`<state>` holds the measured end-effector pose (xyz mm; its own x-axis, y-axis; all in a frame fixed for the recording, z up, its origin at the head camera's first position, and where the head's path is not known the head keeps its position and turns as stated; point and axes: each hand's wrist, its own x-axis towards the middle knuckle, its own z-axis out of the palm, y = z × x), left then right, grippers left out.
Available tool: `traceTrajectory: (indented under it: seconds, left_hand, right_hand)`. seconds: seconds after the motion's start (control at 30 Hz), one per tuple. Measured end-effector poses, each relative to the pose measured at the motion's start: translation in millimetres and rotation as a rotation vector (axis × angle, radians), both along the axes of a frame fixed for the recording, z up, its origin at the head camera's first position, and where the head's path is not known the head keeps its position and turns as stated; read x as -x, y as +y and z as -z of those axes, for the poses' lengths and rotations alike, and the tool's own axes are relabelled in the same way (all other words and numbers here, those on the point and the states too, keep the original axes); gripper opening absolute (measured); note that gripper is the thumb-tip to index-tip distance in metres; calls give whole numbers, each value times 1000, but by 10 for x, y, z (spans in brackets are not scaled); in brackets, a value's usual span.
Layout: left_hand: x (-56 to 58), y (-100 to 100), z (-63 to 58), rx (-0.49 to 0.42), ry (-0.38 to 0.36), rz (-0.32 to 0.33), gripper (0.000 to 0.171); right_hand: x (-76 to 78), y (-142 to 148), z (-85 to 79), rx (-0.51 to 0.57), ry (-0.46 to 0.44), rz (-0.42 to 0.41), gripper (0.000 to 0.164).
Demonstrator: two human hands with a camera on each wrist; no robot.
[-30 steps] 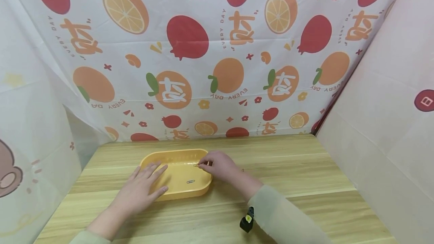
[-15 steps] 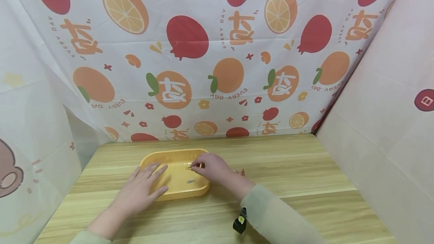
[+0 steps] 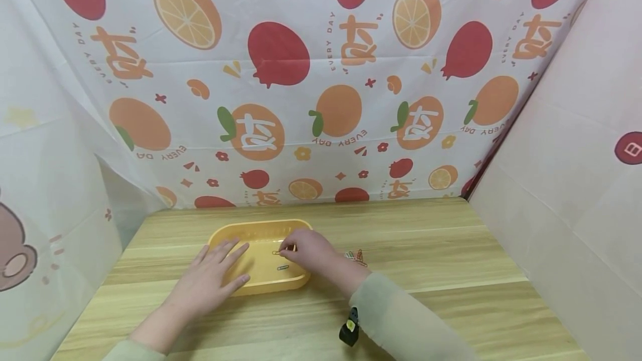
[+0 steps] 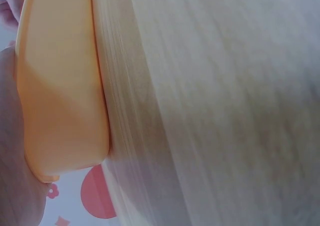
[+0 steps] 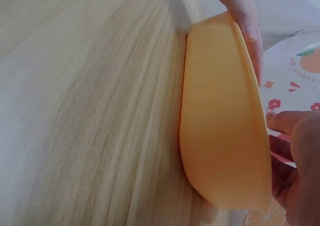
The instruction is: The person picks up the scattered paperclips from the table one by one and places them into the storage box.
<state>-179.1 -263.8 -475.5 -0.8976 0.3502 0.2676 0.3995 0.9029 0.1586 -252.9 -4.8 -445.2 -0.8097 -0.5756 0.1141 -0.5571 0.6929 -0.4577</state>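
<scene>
A shallow yellow tray point(image 3: 271, 284) rests on the wooden table. My left hand point(image 3: 210, 280) lies over its left end with fingers spread and straight, the thumb by the near rim. Inside the tray, my right hand point(image 3: 308, 249) pinches a small orange-looking paper clip point(image 3: 275, 252) between thumb and fingertips. A bluish paper clip point(image 3: 283, 267) lies on the tray floor, nearer the front wall. In the right wrist view the tray's outer wall point(image 5: 220, 110) hides the pinched clip, and the right hand's fingers curl beyond the rim.
Several coloured paper clips point(image 3: 357, 257) lie in a loose pile on the table point(image 3: 426, 272), right of the tray and partly behind the right forearm. A fruit-print cloth point(image 3: 321, 71) hangs at the back, and pale cloths point(image 3: 562, 183) hang at the sides.
My right hand has moved left and slightly nearer over the tray with its paper clip. More of the pile on the table shows beside the forearm. The left hand stays put.
</scene>
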Motion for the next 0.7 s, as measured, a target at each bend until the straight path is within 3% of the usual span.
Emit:
traceTrajectory:
  seconds: [0.23,0.6,0.7]
  left_hand:
    - [-8,-9,17,-12,28,13,69]
    - [12,-14,36,-18,76,24,69]
    - [7,-21,44,-8,56,18,70]
  right_hand:
    - [-17,-136,14,-144,39,-22,10]
    - [9,-289,113,-264,66,-42,10]
    - [5,-321,124,-302,70,-51,12]
